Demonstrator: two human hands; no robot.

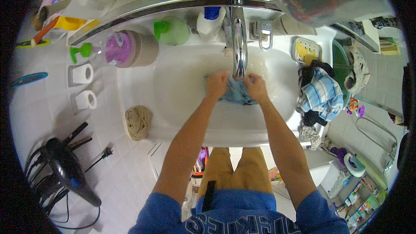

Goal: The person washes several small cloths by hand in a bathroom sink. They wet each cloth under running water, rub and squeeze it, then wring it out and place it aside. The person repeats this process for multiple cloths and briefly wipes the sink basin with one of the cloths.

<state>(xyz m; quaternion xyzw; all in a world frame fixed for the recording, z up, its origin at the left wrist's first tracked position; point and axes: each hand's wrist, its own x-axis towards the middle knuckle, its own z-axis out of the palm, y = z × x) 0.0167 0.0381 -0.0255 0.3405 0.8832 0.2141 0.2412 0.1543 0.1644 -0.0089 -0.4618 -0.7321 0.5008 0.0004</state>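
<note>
A wet blue-grey cloth (238, 91) is stretched between my two hands in a white washbasin (182, 117). My left hand (217, 85) grips its left side, and my right hand (257, 87) pinches its upper right edge. Directly above the cloth is the spout of a chrome tap (240, 48), between my hands. Cloudy water (182, 78) seems to lie in the bowl around the cloth. Part of the cloth is hidden by my fingers and the spout.
Crumpled clothes (320, 92) are heaped on the basin's right rim, below a soap dish (307, 51). A beige cloth (139, 122) lies on the left rim. Bottles, including a white bottle (210, 22), line the back. A black hair dryer (70, 169) hangs at left.
</note>
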